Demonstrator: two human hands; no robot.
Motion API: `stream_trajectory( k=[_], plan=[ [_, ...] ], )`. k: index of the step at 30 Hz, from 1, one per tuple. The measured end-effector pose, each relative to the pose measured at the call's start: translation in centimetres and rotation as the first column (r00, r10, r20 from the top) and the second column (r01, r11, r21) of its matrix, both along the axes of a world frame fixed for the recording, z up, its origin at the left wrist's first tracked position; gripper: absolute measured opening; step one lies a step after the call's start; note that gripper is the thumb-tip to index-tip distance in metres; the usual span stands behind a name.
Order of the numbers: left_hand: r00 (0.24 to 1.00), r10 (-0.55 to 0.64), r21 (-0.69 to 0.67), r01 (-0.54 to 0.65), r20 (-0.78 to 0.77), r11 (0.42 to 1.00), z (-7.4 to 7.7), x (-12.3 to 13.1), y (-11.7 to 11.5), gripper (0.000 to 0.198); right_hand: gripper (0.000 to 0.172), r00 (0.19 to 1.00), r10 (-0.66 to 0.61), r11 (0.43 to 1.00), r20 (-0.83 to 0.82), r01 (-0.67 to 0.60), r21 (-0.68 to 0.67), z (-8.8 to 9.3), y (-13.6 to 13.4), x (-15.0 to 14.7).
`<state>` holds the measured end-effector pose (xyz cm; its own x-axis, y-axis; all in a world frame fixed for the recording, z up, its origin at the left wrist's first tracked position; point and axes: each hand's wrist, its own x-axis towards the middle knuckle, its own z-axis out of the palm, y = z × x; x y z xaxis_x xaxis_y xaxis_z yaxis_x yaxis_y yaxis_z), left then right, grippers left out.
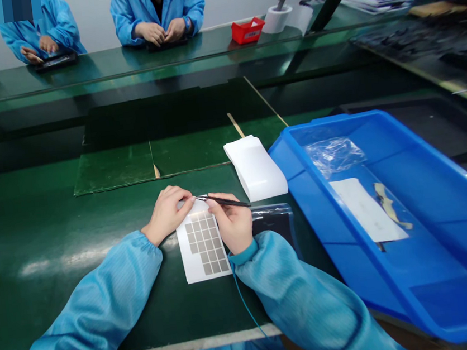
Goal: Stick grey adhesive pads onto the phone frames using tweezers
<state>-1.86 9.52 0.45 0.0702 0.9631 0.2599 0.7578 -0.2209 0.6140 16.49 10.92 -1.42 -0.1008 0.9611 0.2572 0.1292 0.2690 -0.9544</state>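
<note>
My right hand (234,225) is closed around a pair of black tweezers (231,201), whose tips point left. At those tips my left hand (171,211) has its thumb and forefinger pinched together; anything between them is too small to make out. Below both hands lies a white sheet of stickers (192,265) with rows of small grey squares, several gone from its lower left. The sheet's top part is partly covered by my hands. Beside my right wrist rests a dark flat item in a clear plastic bag (273,221).
A folded stack of white paper (257,169) stands beyond my right hand. On the right, a blue tray (344,224) holds a clear bag (336,155) and a white paper (366,210). Green boards (191,154) lie ahead. Two co-workers sit across, near a red bin (247,30).
</note>
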Motion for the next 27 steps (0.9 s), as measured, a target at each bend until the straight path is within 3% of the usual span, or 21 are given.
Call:
stream_trajectory(
  k=[27],
  plan=[
    [1.000, 0.001, -0.010, 0.000, 0.006, 1.000, 0.14, 0.05, -0.02, 0.018, 0.019, 1.000, 0.006, 1.000, -0.015, -0.006, -0.011, -0.22, 0.03, -0.03]
  ],
)
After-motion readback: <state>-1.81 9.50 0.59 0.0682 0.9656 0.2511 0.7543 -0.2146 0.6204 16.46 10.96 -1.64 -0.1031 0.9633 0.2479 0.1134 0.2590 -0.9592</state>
